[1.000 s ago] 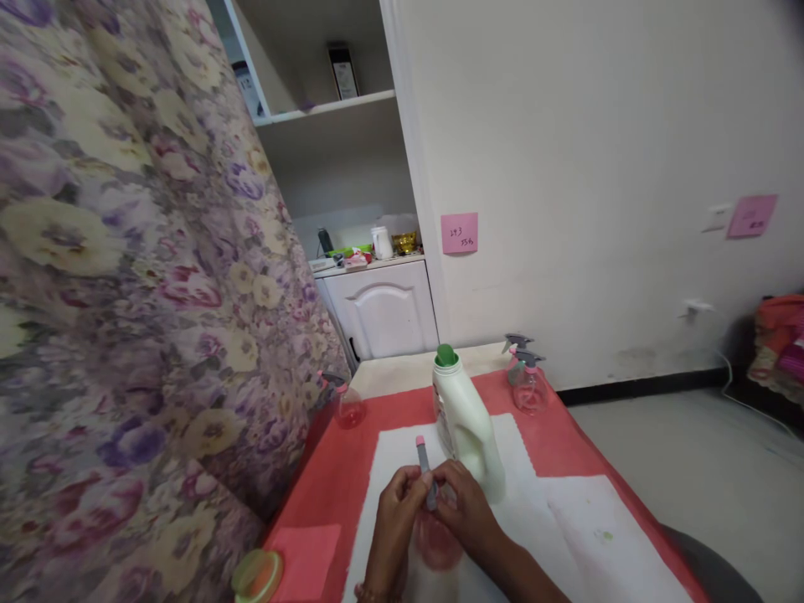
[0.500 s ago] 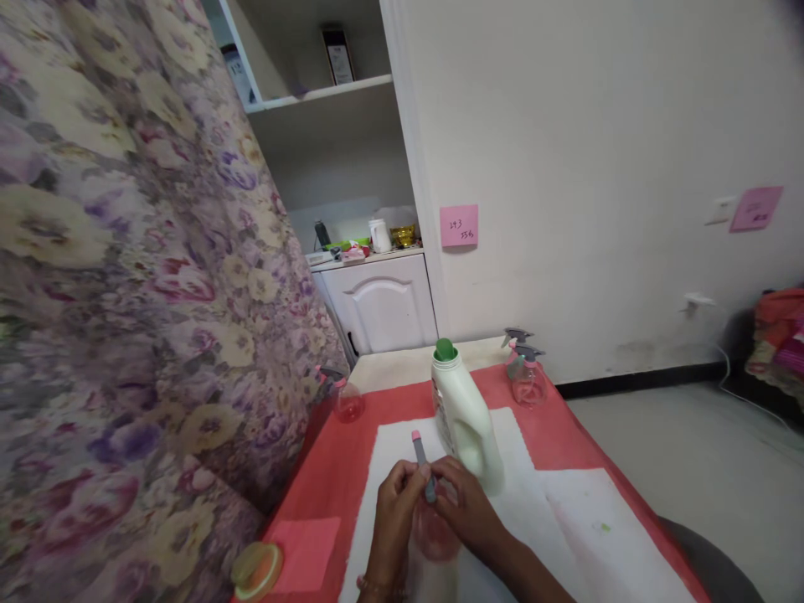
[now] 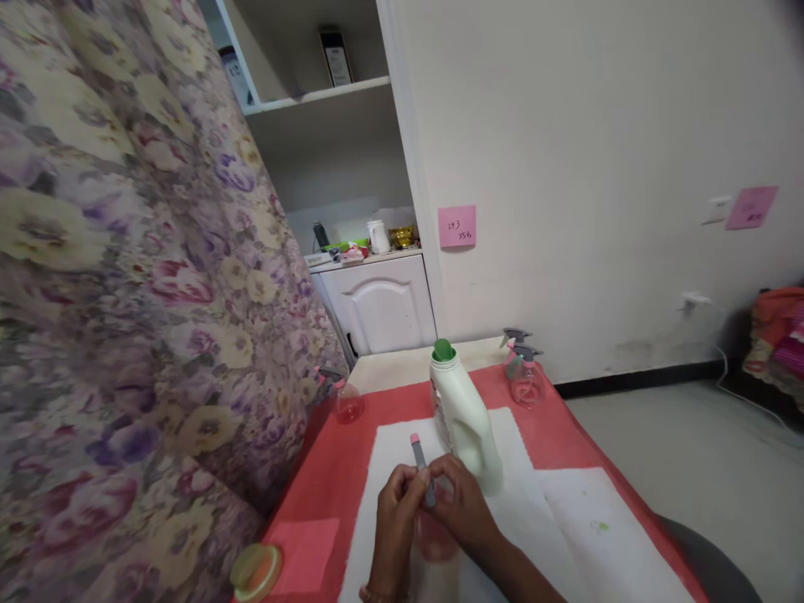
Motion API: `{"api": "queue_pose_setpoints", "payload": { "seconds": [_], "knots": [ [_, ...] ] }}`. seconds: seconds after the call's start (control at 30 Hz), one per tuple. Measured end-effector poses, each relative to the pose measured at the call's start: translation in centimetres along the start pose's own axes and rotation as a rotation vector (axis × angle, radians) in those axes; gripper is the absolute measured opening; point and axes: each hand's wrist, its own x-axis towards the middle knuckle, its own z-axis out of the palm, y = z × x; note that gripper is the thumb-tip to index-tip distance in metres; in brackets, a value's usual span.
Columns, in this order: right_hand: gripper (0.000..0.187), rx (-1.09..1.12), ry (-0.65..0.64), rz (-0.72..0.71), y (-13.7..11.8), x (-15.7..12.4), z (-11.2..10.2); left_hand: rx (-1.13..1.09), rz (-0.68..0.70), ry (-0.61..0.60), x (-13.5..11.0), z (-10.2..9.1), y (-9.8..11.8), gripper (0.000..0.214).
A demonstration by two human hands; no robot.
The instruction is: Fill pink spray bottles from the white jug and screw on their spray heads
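Note:
My left hand (image 3: pixel 395 511) and my right hand (image 3: pixel 461 507) are closed together around the grey spray head (image 3: pixel 420 459) of a small clear pink spray bottle (image 3: pixel 433 540) standing on a white cloth (image 3: pixel 533 519). The pink nozzle tip points up and away from me. Just behind my hands stands a white jug with a green cap (image 3: pixel 463 414). Both hands pinch the head where it meets the bottle's neck.
A red tabletop (image 3: pixel 339 473) carries two more pink spray bottles, one at the left (image 3: pixel 342 398) and one at the far right (image 3: pixel 523 373). A green and orange lid (image 3: pixel 256 574) and a pink note (image 3: pixel 301 544) lie at the near left. A flowered curtain (image 3: pixel 126 293) hangs close on the left.
My hands have stayed on the spray head with only a slight shift of the fingers. The camera has drifted a little.

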Motion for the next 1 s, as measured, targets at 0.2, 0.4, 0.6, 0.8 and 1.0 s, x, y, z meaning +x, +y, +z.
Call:
{"api": "queue_pose_setpoints", "payload": {
  "seconds": [0.2,0.4,0.6,0.8,1.0],
  "knots": [
    [0.019,0.03,-0.008,-0.009,-0.1,-0.1,0.0,0.004,0.001,-0.013,0.1,-0.1,0.1,0.032],
    [0.01,0.089,-0.04,-0.012,0.1,0.0,-0.5,-0.004,-0.005,-0.082,0.0,-0.4,1.2,0.032],
    [0.017,0.138,-0.085,-0.01,-0.4,0.2,-0.3,-0.013,-0.014,-0.111,-0.1,-0.3,2.0,0.031],
    [0.015,0.125,0.017,0.071,-0.1,0.3,0.3,-0.014,-0.011,-0.103,-0.1,-0.2,2.0,0.031],
    [0.013,0.169,-0.096,0.024,-0.4,0.2,-0.5,-0.006,-0.001,-0.114,0.2,-0.5,1.5,0.031]
  ]
}}
